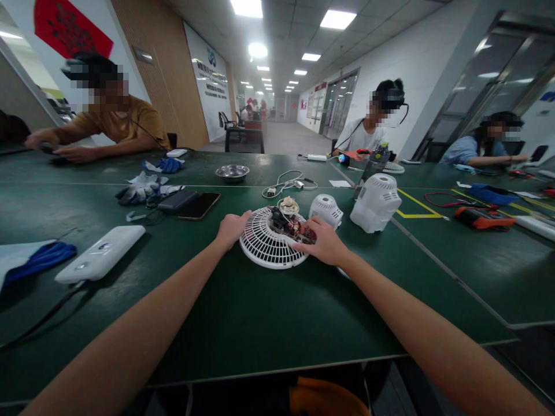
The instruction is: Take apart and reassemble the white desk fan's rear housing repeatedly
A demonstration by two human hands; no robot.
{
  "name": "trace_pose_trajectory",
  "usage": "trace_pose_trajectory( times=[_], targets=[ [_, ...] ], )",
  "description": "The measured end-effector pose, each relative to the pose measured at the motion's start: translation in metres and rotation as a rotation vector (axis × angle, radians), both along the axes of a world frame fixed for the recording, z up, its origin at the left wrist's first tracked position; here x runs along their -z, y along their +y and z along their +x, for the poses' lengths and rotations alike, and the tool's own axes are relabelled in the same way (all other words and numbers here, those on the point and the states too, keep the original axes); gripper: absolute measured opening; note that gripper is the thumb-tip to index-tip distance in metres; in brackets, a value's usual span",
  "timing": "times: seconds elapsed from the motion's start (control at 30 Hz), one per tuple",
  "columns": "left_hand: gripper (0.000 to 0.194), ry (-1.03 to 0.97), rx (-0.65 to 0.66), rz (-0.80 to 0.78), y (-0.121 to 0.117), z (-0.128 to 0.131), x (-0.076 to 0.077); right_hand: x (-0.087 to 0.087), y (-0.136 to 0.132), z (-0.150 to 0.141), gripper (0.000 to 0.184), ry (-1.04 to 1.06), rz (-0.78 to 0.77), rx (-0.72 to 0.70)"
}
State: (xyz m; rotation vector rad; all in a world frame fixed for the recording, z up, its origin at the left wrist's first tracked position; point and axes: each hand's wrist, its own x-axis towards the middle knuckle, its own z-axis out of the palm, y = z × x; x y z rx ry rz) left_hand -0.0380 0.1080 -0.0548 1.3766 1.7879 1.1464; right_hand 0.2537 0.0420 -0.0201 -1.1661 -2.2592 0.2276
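Left hand (235,229) pinching white fan grille (271,254), right hand (323,240) curled over exposed circuitry (307,234); lettering unreadable.

Green worktable (243,323): white fan grille (264,248), two vented white housings (376,203) near it. Also steel bowl (232,173), looped white cable (284,186), phone (200,206), white power bank (104,251), gloves (141,189), orange-black multimeter (483,218).
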Motion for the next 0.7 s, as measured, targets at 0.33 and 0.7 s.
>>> trace_pose_trajectory(
  times=[0.33,0.7],
  targets=[
    [0.045,-0.095,0.258,0.055,-0.002,-0.005,0.005,-0.005,0.002,0.009,0.037,-0.009,-0.004,-0.064],
    [0.036,0.135,0.191,0.1,-0.015,0.005,-0.008,0.0,0.036,0.051,0.042,0.258,0.293,0.416]
  ],
)
